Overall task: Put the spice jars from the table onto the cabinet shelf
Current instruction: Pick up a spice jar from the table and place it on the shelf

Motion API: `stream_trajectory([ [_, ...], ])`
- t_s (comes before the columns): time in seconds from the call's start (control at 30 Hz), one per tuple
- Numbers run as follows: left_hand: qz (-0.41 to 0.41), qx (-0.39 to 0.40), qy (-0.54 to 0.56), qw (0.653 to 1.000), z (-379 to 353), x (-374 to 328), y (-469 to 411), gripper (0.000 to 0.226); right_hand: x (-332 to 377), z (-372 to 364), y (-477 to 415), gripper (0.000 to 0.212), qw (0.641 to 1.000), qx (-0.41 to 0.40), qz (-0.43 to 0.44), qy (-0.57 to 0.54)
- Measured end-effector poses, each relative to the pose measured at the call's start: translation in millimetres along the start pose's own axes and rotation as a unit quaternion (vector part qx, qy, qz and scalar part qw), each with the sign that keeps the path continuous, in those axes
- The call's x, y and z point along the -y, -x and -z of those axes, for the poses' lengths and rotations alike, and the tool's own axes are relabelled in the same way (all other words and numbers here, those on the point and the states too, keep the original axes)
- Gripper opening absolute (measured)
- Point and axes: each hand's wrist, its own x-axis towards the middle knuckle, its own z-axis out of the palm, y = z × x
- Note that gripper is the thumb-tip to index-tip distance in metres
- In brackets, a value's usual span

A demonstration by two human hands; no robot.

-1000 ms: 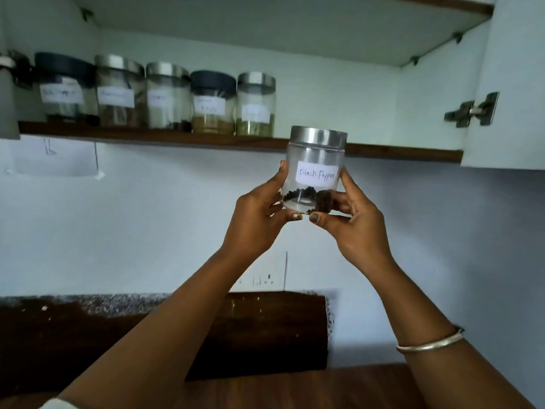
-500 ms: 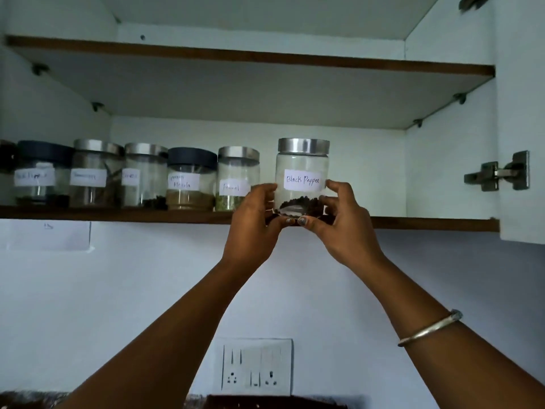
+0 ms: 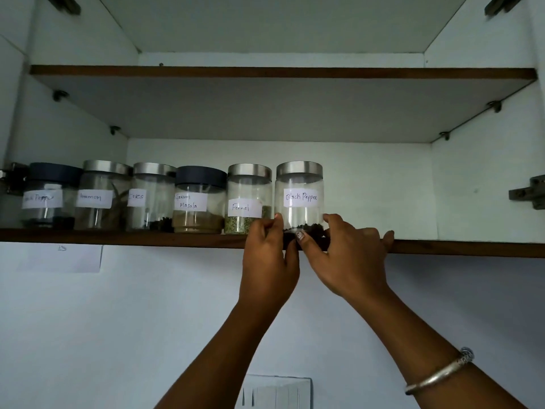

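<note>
1. Standing upright on the shelf [image 3: 147, 235], lid up and label facing out, the pepper jar [image 3: 299, 196] sits at the right end of a jar row, just beside the fennel jar [image 3: 249, 199].
2. Left hand [image 3: 269, 261] and right hand [image 3: 348, 255] grasp the pepper jar's base from either side, fingers curled on the glass.
3. Shelf front is dark wood; the space right of the jar is bare, inside a white cabinet [image 3: 472, 178].
4. Below hang a pale wall, a paper sheet [image 3: 62, 258] and a socket [image 3: 277, 392].

Bare forearms; silver, perhaps metal, bangle [image 3: 439, 373].
</note>
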Motion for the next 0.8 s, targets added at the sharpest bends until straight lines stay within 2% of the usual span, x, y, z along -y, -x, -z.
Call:
stream_trajectory([
  [0.17,-0.005,0.032,-0.053,0.998,1.1,-1.5,-1.1,0.055,1.2,-8.5,2.6,0.081,0.996,0.021,0.018,0.084],
  [0.37,-0.007,0.091,-0.088,0.992,3.6,-2.7,-4.4,0.069,3.5,-12.5,6.6,0.088,0.994,0.027,0.018,0.104],
  [0.53,0.014,0.194,-0.073,0.978,17.4,1.0,9.7,0.089,23.5,-15.7,21.6,0.098,0.99,0.088,-0.014,0.112],
  [0.63,0.001,0.269,-0.038,0.962,35.8,9.3,26.7,0.09,41.4,-16.0,41.7,0.107,0.987,0.123,-0.01,0.099],
  [0.7,-0.014,0.307,-0.037,0.951,48.8,16.6,41.1,0.089,51.8,-21.1,59.3,0.105,0.985,0.147,0.014,0.091],
  [0.8,0.024,0.349,-0.031,0.936,73.2,34.1,71.4,0.092,70.2,-32.8,91.7,0.098,0.975,0.204,0.041,0.078],
])
